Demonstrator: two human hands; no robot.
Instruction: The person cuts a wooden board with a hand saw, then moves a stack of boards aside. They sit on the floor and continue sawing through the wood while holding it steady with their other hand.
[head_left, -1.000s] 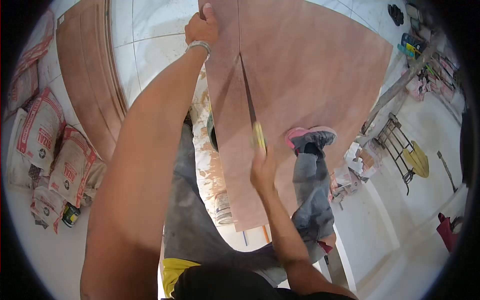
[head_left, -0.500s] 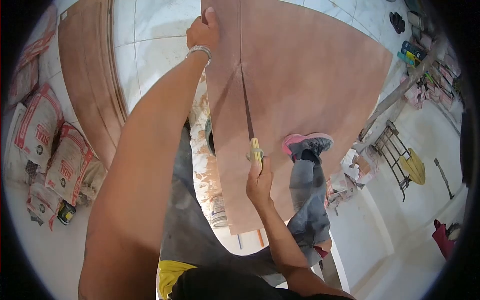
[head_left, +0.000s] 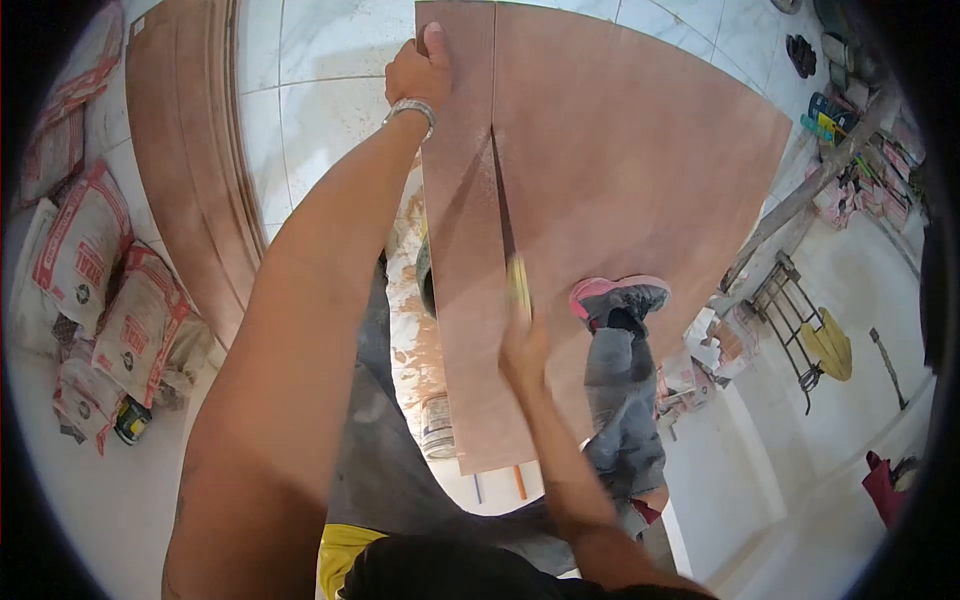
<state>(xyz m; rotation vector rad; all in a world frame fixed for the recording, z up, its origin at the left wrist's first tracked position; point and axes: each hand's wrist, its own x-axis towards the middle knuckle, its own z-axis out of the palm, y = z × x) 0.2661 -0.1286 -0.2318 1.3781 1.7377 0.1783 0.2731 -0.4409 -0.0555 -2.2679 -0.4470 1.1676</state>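
A large brown plywood sheet point(head_left: 640, 170) lies under my hands, with a thin straight line running from its far edge to the blade. My left hand point(head_left: 418, 78) grips the sheet's far left edge, thumb on top; a bracelet circles the wrist. My right hand point(head_left: 525, 350) is closed around the yellow handle point(head_left: 519, 288) of a handsaw, slightly smeared by motion. The dark saw blade point(head_left: 504, 205) points away from me and meets the sheet at the near end of the line. Pale dust lies beside it. The blade's underside is hidden.
My shoe point(head_left: 620, 297) presses on the sheet, right of the saw. More brown sheets point(head_left: 185, 150) and printed sacks point(head_left: 85, 235) are at left. A can point(head_left: 437, 425) stands below the sheet's left edge. A metal rack point(head_left: 785, 310) and a yellow shovel blade point(head_left: 828, 345) are at right.
My right hand has pushed the saw a little forward, away from me. My left hand keeps its hold on the sheet's edge. The whole view has shifted slightly.
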